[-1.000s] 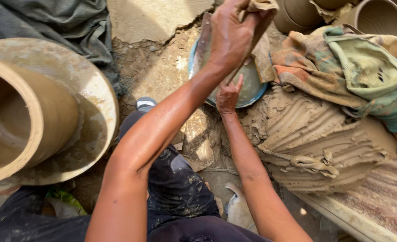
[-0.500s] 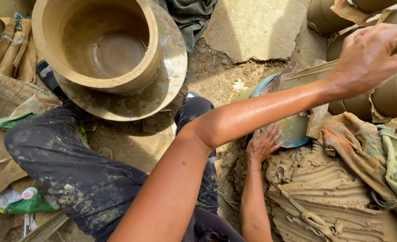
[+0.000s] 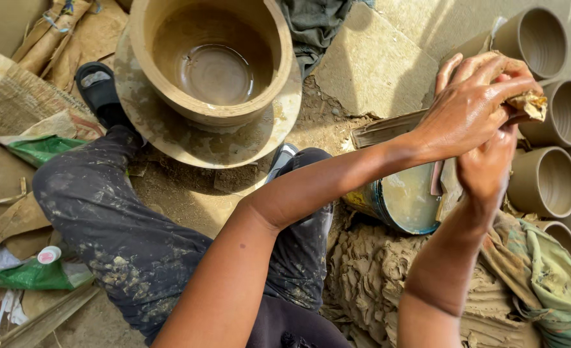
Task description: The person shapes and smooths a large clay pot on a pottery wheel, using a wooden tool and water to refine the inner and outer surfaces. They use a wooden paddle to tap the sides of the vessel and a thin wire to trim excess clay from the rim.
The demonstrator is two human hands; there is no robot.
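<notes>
Up at the right, both hands meet over a small wet lump of brown clay-soaked rag (image 3: 528,103). The left hand (image 3: 469,109) is curled closed over it from above, fingers wrapped down, with the rag's frayed end poking out past the fingertips. The right hand (image 3: 488,169) rises from beneath and presses against the same lump; how far its fingers close cannot be told, since the left hand covers them. Directly below the grip sits a round blue-rimmed metal bowl of muddy water (image 3: 401,200), and below that a ridged heap of grey raw clay (image 3: 376,270). Just right of the grip stand unfired clay cups (image 3: 546,180) in a row. Well left of it, a large wet clay pot (image 3: 211,58) rests on a round wheel disc (image 3: 169,138).
</notes>
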